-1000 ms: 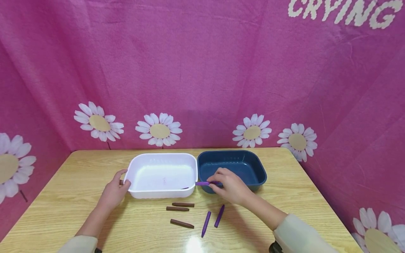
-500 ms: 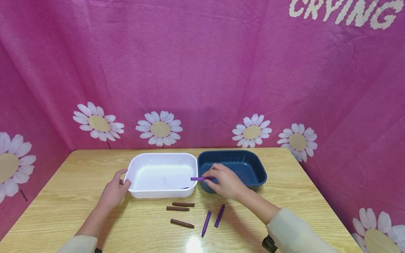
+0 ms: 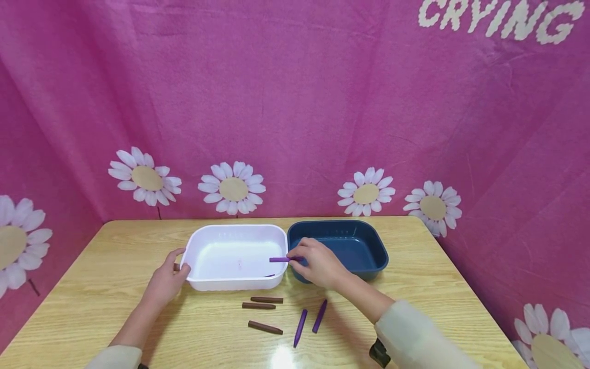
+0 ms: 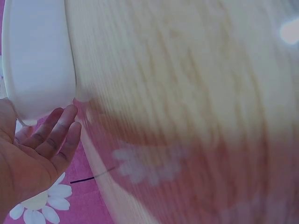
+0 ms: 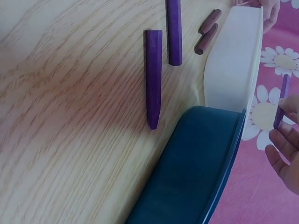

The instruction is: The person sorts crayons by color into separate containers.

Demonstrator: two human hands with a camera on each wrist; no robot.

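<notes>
My right hand point(image 3: 318, 264) pinches a purple crayon point(image 3: 278, 260) between thumb and fingers. It is above the dark blue tub's left side, and the crayon reaches over the white tub's point(image 3: 221, 283) right rim. In the right wrist view the held crayon point(image 5: 283, 100) stands clear of both tubs. My left hand point(image 3: 167, 277) holds the left end of the white tub, thumb at its rim. In the left wrist view that hand's other fingers point(image 4: 58, 135) lie loosely by the tub's outer wall. Inside the white tub, a purple crayon point(image 3: 269, 275) is partly hidden by the front wall.
The dark blue tub point(image 3: 379, 266) stands right beside the white one. On the wooden table point(image 3: 405, 307) in front lie two purple crayons point(image 3: 300, 328) point(image 3: 319, 316) and three brown crayons point(image 3: 266, 300) point(image 3: 259, 306) point(image 3: 265, 327). A pink daisy-patterned cloth point(image 3: 295, 102) hangs behind.
My right hand has moved left and slightly away from me, carrying the purple crayon from the tubs' shared edge to over the white tub. My left hand has stayed on the white tub.
</notes>
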